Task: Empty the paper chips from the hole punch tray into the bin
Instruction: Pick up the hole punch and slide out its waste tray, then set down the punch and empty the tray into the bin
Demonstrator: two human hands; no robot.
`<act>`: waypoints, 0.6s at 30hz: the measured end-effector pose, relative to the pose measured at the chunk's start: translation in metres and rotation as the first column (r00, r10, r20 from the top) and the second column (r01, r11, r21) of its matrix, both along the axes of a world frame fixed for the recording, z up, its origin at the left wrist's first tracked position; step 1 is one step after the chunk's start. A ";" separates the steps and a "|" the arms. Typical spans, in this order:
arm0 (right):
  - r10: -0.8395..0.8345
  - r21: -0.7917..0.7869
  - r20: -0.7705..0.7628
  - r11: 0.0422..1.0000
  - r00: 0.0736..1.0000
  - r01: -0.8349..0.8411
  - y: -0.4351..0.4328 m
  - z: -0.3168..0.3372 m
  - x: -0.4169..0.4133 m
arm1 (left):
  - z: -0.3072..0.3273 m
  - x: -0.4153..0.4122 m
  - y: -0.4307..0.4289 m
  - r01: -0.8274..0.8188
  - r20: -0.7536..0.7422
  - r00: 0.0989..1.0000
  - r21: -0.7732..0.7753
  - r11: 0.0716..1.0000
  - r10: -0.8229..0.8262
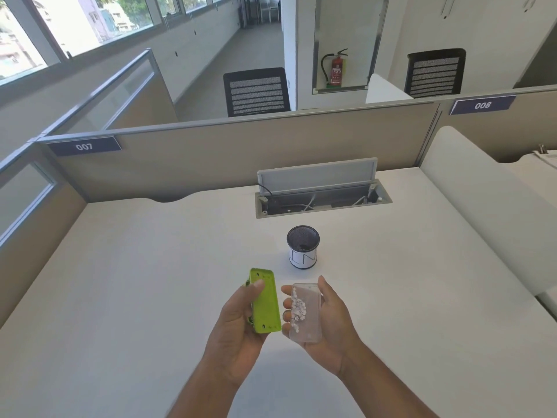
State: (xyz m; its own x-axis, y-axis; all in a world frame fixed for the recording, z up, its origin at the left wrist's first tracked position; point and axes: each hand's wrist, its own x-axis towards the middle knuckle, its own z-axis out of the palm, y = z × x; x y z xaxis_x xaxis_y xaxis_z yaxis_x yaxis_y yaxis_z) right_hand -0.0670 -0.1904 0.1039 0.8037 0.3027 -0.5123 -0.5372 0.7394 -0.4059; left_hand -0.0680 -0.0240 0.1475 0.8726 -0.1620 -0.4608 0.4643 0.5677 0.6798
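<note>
My left hand grips a lime-green hole punch, turned so its flat underside faces me. My right hand cradles the clear plastic tray, detached from the punch and held a little above the desk. A cluster of small white paper chips lies inside the tray near its left side. The bin, a small dark mesh cup with a white label, stands upright on the desk just beyond both hands.
The white desk spreads wide around the hands. An open cable box with a raised lid sits behind the bin. Beige partition walls close the desk at back and left.
</note>
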 end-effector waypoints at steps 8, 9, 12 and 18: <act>-0.030 -0.037 -0.032 0.999 0.999 0.029 -0.005 -0.007 0.005 | -0.039 0.026 0.014 -0.042 -0.002 0.999 0.219 0.975 0.043; -0.036 -0.041 -0.036 0.999 0.999 0.034 -0.006 -0.007 0.006 | -0.045 0.031 0.017 -0.032 0.010 0.999 0.262 0.964 0.031; -0.040 -0.051 -0.043 0.998 0.998 0.038 -0.007 -0.007 0.008 | -0.067 0.051 0.029 0.054 -0.014 0.998 0.473 0.880 -0.054; -0.034 -0.026 -0.058 0.999 0.998 0.033 -0.010 -0.009 0.014 | -0.109 0.093 0.042 0.130 -0.113 0.991 0.766 0.629 -0.067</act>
State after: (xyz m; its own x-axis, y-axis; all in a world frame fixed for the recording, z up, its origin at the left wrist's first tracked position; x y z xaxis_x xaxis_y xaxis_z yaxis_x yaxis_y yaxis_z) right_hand -0.0526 -0.2001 0.0952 0.7814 0.2627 -0.5660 -0.5359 0.7472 -0.3931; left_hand 0.0250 0.0175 0.0389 0.8350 0.1964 -0.5139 0.5473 -0.2005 0.8126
